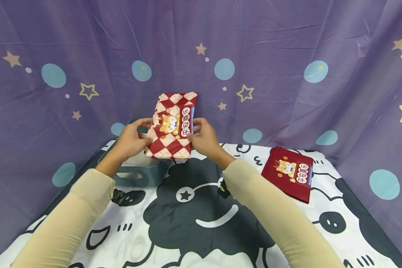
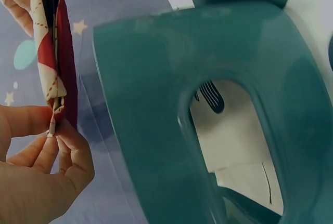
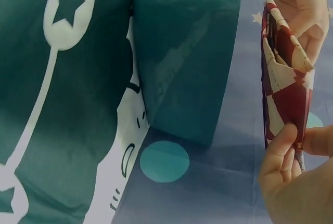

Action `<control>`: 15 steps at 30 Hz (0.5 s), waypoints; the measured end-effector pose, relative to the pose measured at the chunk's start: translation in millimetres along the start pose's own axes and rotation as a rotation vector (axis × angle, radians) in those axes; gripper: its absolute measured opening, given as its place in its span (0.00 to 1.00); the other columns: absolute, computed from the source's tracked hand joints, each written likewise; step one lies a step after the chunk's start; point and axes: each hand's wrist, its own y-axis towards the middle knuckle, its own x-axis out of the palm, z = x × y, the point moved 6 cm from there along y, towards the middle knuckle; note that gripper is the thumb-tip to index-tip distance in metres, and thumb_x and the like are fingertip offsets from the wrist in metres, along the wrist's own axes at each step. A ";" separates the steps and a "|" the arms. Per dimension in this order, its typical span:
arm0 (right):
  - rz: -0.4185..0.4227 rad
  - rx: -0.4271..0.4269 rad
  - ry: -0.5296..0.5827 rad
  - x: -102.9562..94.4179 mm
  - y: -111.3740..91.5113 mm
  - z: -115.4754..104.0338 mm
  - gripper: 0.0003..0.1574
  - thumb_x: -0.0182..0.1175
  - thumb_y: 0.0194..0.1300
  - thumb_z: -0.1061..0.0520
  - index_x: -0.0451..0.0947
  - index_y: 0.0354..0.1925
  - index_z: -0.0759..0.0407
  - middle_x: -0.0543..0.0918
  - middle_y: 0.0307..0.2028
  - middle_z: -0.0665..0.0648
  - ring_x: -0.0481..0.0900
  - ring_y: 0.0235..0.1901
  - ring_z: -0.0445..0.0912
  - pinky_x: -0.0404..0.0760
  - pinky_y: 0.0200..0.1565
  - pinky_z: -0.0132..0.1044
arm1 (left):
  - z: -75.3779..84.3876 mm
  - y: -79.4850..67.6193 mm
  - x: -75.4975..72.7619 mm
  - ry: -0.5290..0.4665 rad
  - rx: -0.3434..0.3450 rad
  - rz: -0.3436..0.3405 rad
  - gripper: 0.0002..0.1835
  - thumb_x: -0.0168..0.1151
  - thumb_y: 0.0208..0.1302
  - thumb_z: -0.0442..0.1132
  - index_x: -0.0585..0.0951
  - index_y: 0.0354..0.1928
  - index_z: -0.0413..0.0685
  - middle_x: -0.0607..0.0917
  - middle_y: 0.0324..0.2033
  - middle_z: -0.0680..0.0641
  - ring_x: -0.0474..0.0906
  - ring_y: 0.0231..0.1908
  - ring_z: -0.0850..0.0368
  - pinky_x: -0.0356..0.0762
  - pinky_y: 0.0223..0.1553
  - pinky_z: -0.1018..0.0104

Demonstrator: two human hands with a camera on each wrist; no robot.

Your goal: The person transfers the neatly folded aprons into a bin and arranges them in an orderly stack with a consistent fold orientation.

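Both hands hold a folded cloth (image 1: pixel 169 145) with red and cream diamonds, a cartoon dog and a lettered panel. It is raised above the bed-like surface, its printed face toward the head camera. My left hand (image 1: pixel 131 138) pinches its left edge between thumb and fingers, as the left wrist view shows at the cloth's folded edge (image 2: pixel 51 86). On the opposite edge, my right hand (image 1: pixel 206 139) grips with thumb in front and fingers behind. Below the left hand stands a teal plastic basket (image 1: pixel 154 176) with an oval handle hole, partly hidden by the hand and cloth.
A folded plain red cloth (image 1: pixel 278 175) with a similar dog print lies to the right. The surface is covered by a black-and-white cartoon sheet (image 1: pixel 201 238). A purple curtain (image 1: pixel 274 111) with stars and dots hangs behind and at both sides.
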 end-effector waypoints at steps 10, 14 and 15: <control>0.035 -0.002 0.022 27.7 11.0 -1.5 0.31 0.62 0.66 0.70 0.69 0.65 0.66 0.79 0.44 0.61 0.84 0.35 0.46 0.80 0.33 0.34 | -16.0 0.5 -15.2 0.051 -0.049 0.031 0.34 0.60 0.66 0.27 0.67 0.75 0.46 0.73 0.64 0.37 0.79 0.44 0.42 0.79 0.29 0.62; 0.034 0.003 0.025 38.3 12.2 -1.4 0.30 0.62 0.67 0.69 0.69 0.66 0.64 0.79 0.44 0.59 0.84 0.35 0.45 0.81 0.34 0.35 | -23.2 0.7 -21.8 0.065 -0.046 0.044 0.34 0.59 0.66 0.26 0.68 0.74 0.44 0.73 0.63 0.35 0.80 0.42 0.41 0.80 0.27 0.62; 0.034 0.005 0.023 40.7 12.4 -1.2 0.30 0.62 0.67 0.69 0.69 0.66 0.64 0.79 0.43 0.59 0.84 0.35 0.44 0.81 0.34 0.35 | -24.9 0.9 -23.2 0.074 -0.041 0.047 0.33 0.60 0.66 0.26 0.69 0.74 0.44 0.73 0.62 0.35 0.80 0.41 0.41 0.79 0.26 0.61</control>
